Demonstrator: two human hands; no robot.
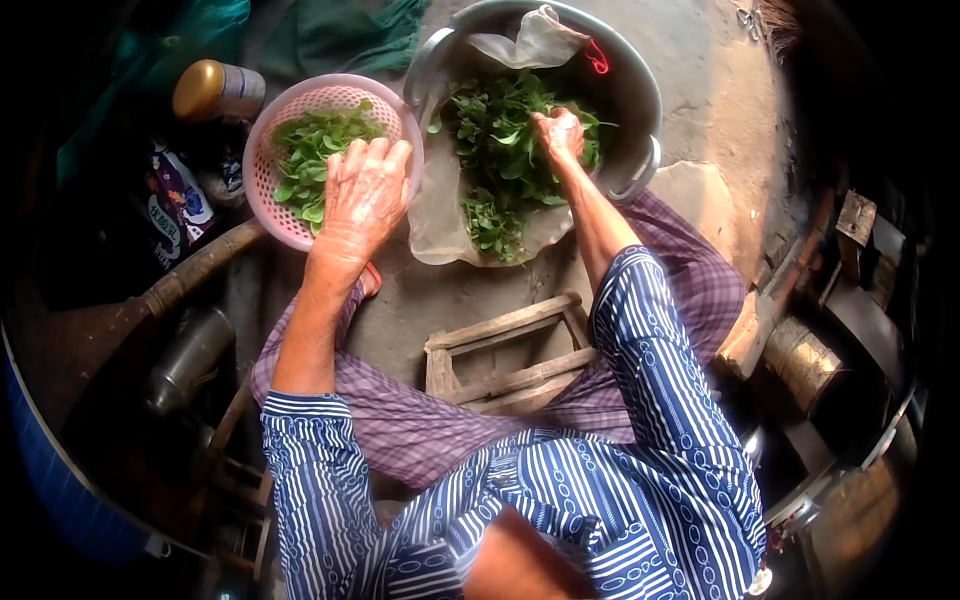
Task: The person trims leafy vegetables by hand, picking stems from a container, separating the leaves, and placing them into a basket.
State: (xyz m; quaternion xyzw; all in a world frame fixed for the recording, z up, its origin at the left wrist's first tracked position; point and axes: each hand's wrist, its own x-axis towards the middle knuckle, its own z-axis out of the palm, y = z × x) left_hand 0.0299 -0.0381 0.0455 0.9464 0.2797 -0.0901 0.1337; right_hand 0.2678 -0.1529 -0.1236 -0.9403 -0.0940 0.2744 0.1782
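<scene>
Over the right side of a pink perforated basket (pixel 255 190), my left hand (pixel 368 195) is palm down with its fingers slightly bent; its fingertips and anything under them are hard to make out. Loose green leaves (pixel 300 150) lie in that basket beside the hand. My right hand (pixel 560 135) is closed on leafy greens at the right of a larger green pile (pixel 490 130). That pile rests on a pale translucent bag (pixel 435 220) spread in and over the near edge of a big metal basin (pixel 645 80).
A wooden stool frame (pixel 510 325) stands between the knees. At the upper left are a gold-lidded jar (pixel 215 90) and green cloth (pixel 340 40). A metal cylinder (pixel 190 360) lies at the left. Wood pieces and a rusty can (pixel 800 360) sit at the right.
</scene>
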